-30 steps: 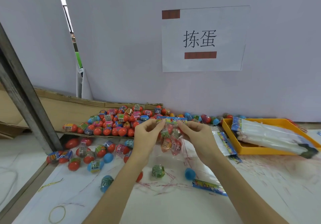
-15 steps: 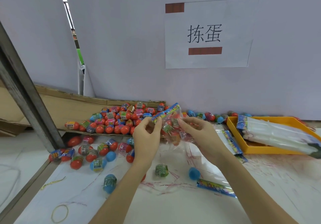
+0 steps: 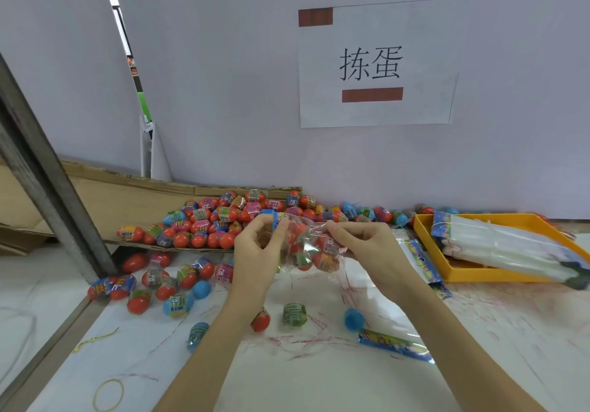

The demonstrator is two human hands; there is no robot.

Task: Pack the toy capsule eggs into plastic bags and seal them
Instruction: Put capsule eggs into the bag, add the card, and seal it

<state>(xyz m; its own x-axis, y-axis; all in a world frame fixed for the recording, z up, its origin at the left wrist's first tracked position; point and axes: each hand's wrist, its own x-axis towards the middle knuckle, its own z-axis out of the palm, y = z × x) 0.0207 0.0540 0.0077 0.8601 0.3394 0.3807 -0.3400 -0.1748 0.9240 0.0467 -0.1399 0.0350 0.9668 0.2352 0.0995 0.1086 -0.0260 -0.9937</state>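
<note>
Far left of the filled bag: a rubber band (image 3: 108, 394) on the white table (image 3: 287, 379), then loose capsule eggs (image 3: 166, 287) scattered short of a cardboard flap (image 3: 127, 188) carrying the main egg pile (image 3: 223, 223).

Our left hand (image 3: 258, 252) pinches the printed header strip (image 3: 277, 220) at the left end of the filled bag (image 3: 311, 248), thumb and fingertips curled tight onto it. The bag sits between our hands, lifted off the table, several eggs visible through the clear film.

Our right hand (image 3: 367, 248) grips the bag's right side, fingers bent around crumpled film.

Below the bag lie a green-wrapped egg (image 3: 294, 314), a blue egg (image 3: 353, 319) and a flat empty bag (image 3: 394, 344). Right of the bag: a yellow tray (image 3: 427, 245) holding a bundle of empty bags (image 3: 510, 248).

Step, as we judge it: sealing. Eggs are in; the mouth is being closed. Next move likely calls for folding the header flat over the opening and pressing along it, keeping the film from bunching under the strip.

Against half a second back: the header stood tilted up between our hands; now it lies turned over toward the left hand, and the bag body hangs lower and further right.
</note>
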